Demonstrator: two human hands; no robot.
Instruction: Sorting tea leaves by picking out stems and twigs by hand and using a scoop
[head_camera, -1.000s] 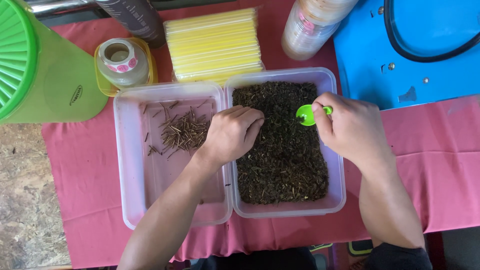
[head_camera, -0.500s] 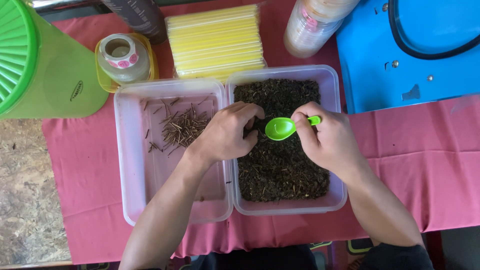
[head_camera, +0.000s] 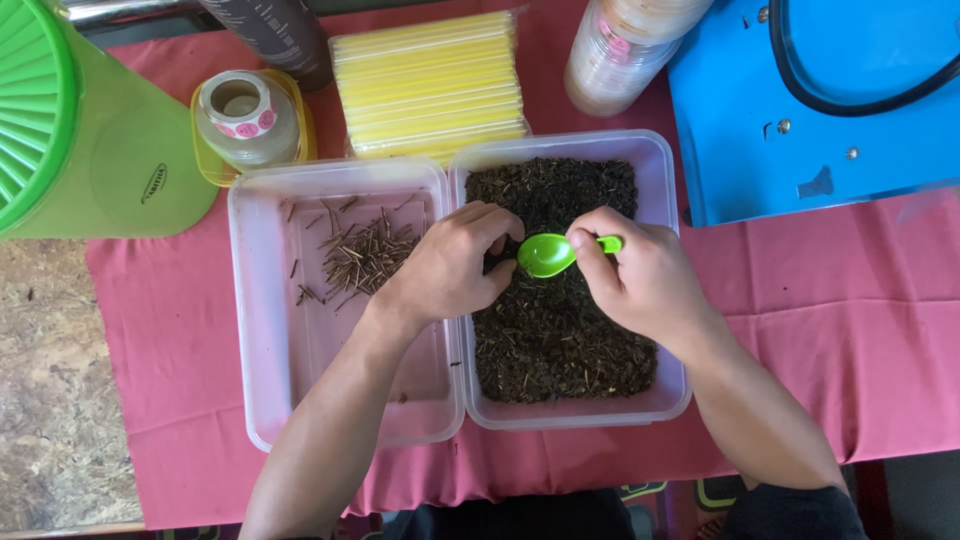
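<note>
Sorting, two tubs: right hand (head_camera: 645, 280) pinched on green spoon (head_camera: 548, 255) over the leaf tub (head_camera: 668, 300), left hand (head_camera: 455, 265) loosely curled, holding nothing visible — best skim shallow, stems going to left tub (head_camera: 250, 330).

Pack of yellow straws (head_camera: 432, 85), clear wrap, flat rectangle, top centre of frame, just behind two clear tubs.

Roll of round stickers (head_camera: 240, 108), pink and white, upper left, sitting in shallow yellow dish (head_camera: 208, 165).

Small dark oval label (head_camera: 154, 183) on side of green container (head_camera: 110, 150), far upper left.

Clear jar (head_camera: 612, 55), top right of centre, pale contents, pink-and-white label (head_camera: 614, 28) near its shoulder.

Dark bottle (head_camera: 270, 35), top edge, left of straws; label unreadable.
</note>
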